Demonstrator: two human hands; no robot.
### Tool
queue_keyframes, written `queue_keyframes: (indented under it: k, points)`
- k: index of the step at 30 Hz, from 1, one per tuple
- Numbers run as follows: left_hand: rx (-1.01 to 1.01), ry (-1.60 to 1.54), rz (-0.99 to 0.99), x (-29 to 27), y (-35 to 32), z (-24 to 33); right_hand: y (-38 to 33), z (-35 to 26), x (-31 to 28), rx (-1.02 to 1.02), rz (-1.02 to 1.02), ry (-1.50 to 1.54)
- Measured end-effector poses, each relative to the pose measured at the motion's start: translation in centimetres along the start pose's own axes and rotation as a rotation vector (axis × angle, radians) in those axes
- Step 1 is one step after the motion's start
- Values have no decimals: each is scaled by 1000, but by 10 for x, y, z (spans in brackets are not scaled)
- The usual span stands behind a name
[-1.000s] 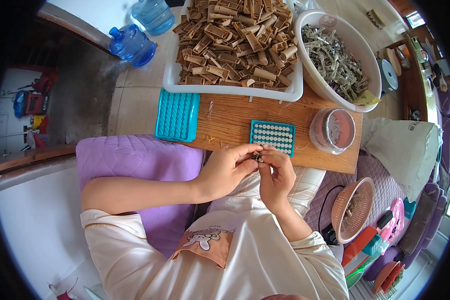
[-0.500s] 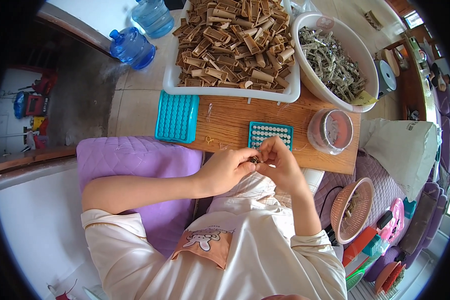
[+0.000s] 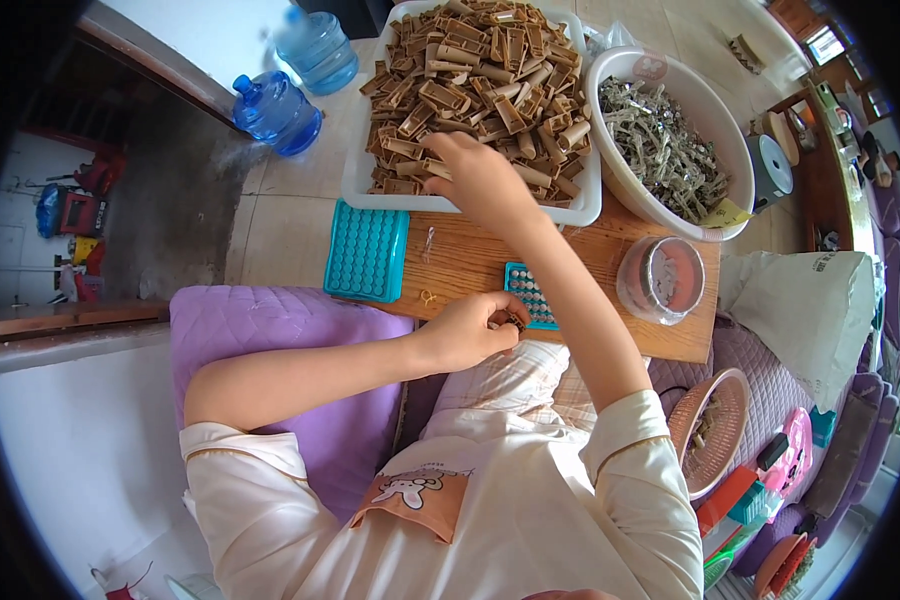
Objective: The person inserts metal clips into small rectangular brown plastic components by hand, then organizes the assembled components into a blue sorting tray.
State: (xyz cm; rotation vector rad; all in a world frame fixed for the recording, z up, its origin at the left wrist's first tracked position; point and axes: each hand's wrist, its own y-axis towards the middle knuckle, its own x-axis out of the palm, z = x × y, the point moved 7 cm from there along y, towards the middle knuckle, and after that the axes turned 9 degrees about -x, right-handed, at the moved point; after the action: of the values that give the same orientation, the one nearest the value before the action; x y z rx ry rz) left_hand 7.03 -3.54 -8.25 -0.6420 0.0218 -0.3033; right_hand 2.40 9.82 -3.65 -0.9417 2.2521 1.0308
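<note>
My right hand [image 3: 480, 178] reaches forward onto the white tray [image 3: 354, 170] heaped with brown tube-shaped pieces [image 3: 475, 85], its fingers curled among them at the near edge. My left hand [image 3: 473, 328] stays low at the near edge of the wooden board [image 3: 470, 262], pinching a small dark piece [image 3: 515, 322] beside a small teal grid tray [image 3: 528, 292]. Whether the right hand has gripped a brown piece is hidden by its own fingers.
A larger teal grid tray [image 3: 367, 252] lies at the board's left. A white bowl of grey metal bits [image 3: 665, 145] and a clear round tub [image 3: 660, 280] stand to the right. Two blue water jugs [image 3: 278, 110] are on the floor. A woven basket [image 3: 715, 430] sits lower right.
My right hand has left the left hand and stretched forward onto the tray of brown pieces. The left hand has stayed near the small teal tray, still pinching the small piece.
</note>
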Motion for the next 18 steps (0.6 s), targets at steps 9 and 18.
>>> queue_keyframes:
  k: [9,18]
  points:
    - [-77,-177,-121,7,-2,0,5,-2,-10,-24,47,-131]
    - [-320,-317,-159,16,-5,-17,-132,40,-97,457,522,-22]
